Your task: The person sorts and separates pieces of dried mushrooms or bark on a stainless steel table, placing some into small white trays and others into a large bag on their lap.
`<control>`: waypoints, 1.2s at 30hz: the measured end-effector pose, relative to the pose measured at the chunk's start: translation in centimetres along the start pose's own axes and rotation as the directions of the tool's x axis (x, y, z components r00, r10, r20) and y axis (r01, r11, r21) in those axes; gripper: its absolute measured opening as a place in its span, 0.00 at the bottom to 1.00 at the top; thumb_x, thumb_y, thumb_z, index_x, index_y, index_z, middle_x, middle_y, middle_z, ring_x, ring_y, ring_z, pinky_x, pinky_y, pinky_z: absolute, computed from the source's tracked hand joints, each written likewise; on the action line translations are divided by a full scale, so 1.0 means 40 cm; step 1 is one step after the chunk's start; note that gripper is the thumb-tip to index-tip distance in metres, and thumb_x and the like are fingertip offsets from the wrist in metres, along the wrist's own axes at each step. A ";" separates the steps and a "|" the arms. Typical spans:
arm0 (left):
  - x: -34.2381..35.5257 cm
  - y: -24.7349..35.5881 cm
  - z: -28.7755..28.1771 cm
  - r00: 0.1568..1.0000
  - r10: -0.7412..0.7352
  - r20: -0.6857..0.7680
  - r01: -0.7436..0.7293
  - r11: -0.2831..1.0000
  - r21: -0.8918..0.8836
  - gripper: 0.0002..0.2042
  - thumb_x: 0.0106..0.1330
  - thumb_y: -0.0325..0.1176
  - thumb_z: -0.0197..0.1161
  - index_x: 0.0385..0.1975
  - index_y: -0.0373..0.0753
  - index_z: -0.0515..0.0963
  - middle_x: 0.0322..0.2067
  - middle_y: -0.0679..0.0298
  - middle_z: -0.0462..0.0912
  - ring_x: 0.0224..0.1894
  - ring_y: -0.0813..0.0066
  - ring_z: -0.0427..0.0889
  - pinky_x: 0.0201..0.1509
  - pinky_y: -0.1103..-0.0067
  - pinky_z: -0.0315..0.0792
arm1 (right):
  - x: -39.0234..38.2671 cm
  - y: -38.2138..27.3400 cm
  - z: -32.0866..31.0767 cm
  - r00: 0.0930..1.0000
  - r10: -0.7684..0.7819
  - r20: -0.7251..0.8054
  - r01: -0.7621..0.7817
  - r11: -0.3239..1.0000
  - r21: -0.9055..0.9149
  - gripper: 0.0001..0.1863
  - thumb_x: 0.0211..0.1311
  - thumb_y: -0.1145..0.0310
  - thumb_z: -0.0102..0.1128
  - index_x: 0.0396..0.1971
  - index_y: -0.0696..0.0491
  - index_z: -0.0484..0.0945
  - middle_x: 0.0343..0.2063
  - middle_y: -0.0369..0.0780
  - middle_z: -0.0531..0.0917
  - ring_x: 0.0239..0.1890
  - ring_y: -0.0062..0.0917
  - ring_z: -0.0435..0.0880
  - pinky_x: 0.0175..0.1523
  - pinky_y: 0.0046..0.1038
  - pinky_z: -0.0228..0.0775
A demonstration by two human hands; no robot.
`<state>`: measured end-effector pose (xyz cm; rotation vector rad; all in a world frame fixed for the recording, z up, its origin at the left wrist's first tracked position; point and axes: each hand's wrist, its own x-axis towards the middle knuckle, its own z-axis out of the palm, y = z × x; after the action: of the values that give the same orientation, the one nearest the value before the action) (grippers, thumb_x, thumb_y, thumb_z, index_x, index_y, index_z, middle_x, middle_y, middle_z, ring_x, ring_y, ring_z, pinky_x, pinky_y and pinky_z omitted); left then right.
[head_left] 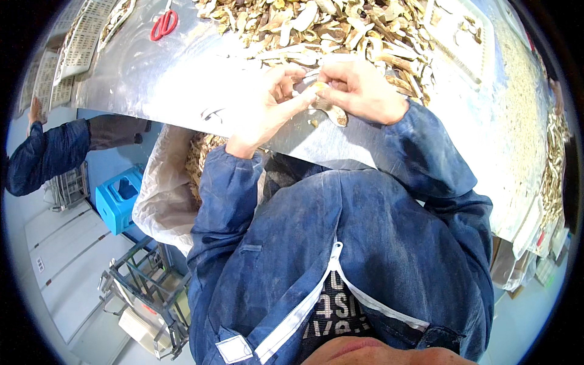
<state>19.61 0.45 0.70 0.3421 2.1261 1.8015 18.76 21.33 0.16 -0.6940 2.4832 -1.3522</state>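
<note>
Close together over the metal table point(176, 79), my left hand point(271, 106) and my right hand point(362, 91) pinch a dried mushroom slice point(331, 114) between thumbs and fingers. The pale, brown-edged end of the slice sticks out below my right fingers; the rest is hidden by my fingertips. A large pile of dried mushroom slices point(304, 27) lies just beyond both hands. A small crumb point(314, 123) sits on the metal below the slice. Red-handled scissors point(164, 25) rest on the table to the far left.
At the right of the pile stands a white plastic tray point(480, 42) with a few pieces. Left of me, below the table edge, is a lined bin point(161, 182) of mushroom bits, a blue stool point(115, 201) and a metal frame point(146, 274). A co-worker's sleeve point(52, 155) reaches toward perforated trays point(79, 45).
</note>
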 end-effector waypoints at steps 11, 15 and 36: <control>-0.029 0.036 -0.046 0.963 0.013 0.271 0.065 0.959 -0.278 0.07 0.66 0.34 0.62 0.29 0.39 0.78 0.25 0.74 0.75 0.24 0.89 0.69 0.26 0.88 0.62 | 0.023 -0.077 -0.048 0.959 -0.196 0.202 0.027 0.778 0.627 0.05 0.61 0.71 0.61 0.29 0.56 0.78 0.22 0.30 0.76 0.28 0.11 0.71 0.36 0.18 0.61; -0.051 -0.011 -0.035 0.951 0.002 0.310 0.167 0.840 -0.517 0.05 0.67 0.32 0.61 0.31 0.39 0.77 0.26 0.70 0.75 0.23 0.88 0.68 0.25 0.88 0.62 | 0.027 -0.065 -0.026 0.938 -0.266 0.223 0.027 0.696 0.717 0.07 0.62 0.70 0.61 0.27 0.56 0.79 0.22 0.30 0.76 0.28 0.13 0.72 0.35 0.18 0.62; -0.137 0.003 0.018 0.943 -0.239 -0.231 0.156 0.932 -0.328 0.04 0.65 0.31 0.62 0.34 0.39 0.76 0.22 0.74 0.71 0.23 0.88 0.65 0.27 0.87 0.59 | -0.107 -0.067 0.027 0.986 0.160 0.051 -0.145 0.964 -0.224 0.11 0.60 0.62 0.55 0.31 0.55 0.73 0.21 0.49 0.78 0.27 0.45 0.80 0.32 0.42 0.69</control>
<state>24.91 -1.02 1.23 -0.2012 1.9139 2.1062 23.67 21.46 1.72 -0.5673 2.5942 -0.9943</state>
